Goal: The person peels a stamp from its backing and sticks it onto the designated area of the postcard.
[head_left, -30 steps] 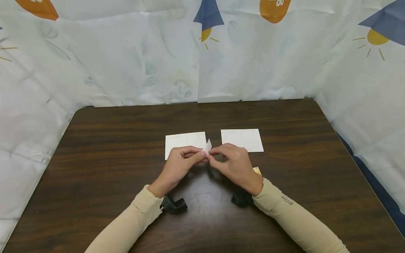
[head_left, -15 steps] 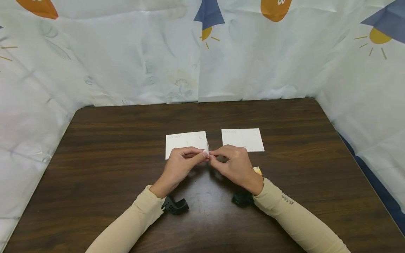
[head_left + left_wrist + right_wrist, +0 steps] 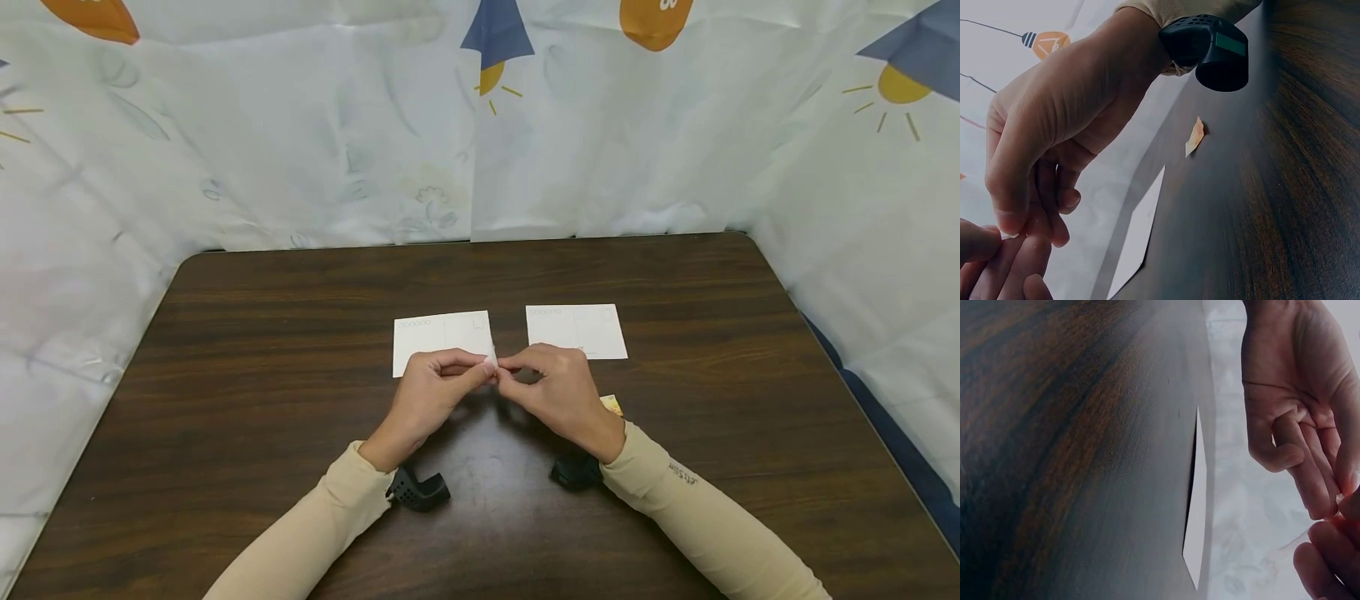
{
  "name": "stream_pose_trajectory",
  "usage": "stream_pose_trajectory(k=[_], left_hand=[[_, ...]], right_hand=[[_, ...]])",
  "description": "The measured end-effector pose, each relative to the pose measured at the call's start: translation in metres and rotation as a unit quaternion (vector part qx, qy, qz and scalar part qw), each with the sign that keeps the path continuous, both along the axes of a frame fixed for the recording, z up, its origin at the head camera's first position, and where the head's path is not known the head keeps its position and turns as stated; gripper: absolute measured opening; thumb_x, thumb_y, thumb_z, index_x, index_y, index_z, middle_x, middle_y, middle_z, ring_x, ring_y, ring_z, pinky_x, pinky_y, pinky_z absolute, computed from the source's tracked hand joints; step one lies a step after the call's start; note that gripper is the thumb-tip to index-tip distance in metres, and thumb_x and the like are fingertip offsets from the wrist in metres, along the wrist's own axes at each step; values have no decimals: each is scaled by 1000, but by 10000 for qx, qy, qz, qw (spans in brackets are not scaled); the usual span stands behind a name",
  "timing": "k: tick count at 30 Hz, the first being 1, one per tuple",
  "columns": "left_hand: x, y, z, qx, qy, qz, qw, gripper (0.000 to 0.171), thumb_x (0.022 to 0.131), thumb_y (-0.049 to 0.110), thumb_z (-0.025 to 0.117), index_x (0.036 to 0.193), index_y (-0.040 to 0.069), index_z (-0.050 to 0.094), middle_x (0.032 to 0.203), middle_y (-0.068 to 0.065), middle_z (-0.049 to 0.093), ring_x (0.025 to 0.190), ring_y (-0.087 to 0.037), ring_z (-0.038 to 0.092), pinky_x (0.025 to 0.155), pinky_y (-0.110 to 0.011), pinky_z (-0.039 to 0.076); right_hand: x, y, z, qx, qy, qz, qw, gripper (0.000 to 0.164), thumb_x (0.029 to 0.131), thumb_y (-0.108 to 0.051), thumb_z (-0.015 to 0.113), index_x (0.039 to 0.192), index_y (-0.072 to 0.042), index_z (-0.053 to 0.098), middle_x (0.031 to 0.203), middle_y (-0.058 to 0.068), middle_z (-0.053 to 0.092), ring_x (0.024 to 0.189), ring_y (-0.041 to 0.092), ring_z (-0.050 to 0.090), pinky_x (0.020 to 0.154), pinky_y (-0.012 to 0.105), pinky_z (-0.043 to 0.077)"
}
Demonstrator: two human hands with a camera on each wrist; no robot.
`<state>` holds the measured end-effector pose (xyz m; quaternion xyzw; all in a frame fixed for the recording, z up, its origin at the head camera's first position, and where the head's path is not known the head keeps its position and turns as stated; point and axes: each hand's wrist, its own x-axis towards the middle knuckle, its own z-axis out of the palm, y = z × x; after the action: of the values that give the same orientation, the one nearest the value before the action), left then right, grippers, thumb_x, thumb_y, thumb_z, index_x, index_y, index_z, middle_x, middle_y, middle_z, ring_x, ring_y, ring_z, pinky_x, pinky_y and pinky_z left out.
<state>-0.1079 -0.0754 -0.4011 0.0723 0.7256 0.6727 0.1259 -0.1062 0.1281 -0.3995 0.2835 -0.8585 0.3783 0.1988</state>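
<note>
Above the table, a small white piece of paper [image 3: 492,360] stands mostly hidden between the fingertips of both hands. My left hand [image 3: 429,385] pinches it between thumb and index finger. From the other side, my right hand [image 3: 558,387] also pinches its edge, the two sets of fingertips touching. Behind the left hand lies a white postcard [image 3: 438,329] with faint printed lines, its lower edge partly covered. A second white postcard [image 3: 579,325] lies behind the right hand. In the left wrist view only a tiny white bit of the paper shows at the fingertips.
A small yellow-orange scrap [image 3: 1195,137] lies on the table by the right wrist, partly hidden in the head view. Black wrist straps [image 3: 420,490] hang under both forearms. The dark wooden table [image 3: 225,350] ends at a white printed curtain [image 3: 337,167].
The paper's raised tip, upright between the hands a second ago, has turned and now barely shows. Both hands stay almost in place.
</note>
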Motion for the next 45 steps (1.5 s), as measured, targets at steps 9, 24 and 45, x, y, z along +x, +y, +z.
stream_pose_trajectory(k=[9, 24, 45], left_hand=[[1, 1, 0, 68, 10, 2, 10000, 24, 94, 27, 78, 108, 7, 81, 98, -11, 83, 93, -12, 79, 84, -26, 61], [3, 3, -1, 18, 104, 15, 9999, 23, 95, 23, 77, 109, 5, 80, 102, -14, 82, 92, -8, 79, 82, -22, 60], [4, 4, 0, -80, 369, 101, 9992, 20, 95, 17, 76, 107, 2, 80, 98, -16, 82, 91, -11, 80, 81, -22, 61]], right_hand=[[-2, 0, -2, -99, -85, -3, 9999, 9, 84, -5, 79, 91, -7, 84, 81, 5, 80, 68, 16, 73, 62, 34, 61], [-2, 1, -4, -98, 3, 49, 9999, 9, 82, -2, 78, 88, -6, 84, 77, 4, 79, 68, 17, 74, 62, 32, 61], [-5, 3, -6, -295, 98, 211, 9993, 9, 81, -2, 79, 87, -6, 83, 77, 4, 79, 67, 14, 73, 64, 34, 62]])
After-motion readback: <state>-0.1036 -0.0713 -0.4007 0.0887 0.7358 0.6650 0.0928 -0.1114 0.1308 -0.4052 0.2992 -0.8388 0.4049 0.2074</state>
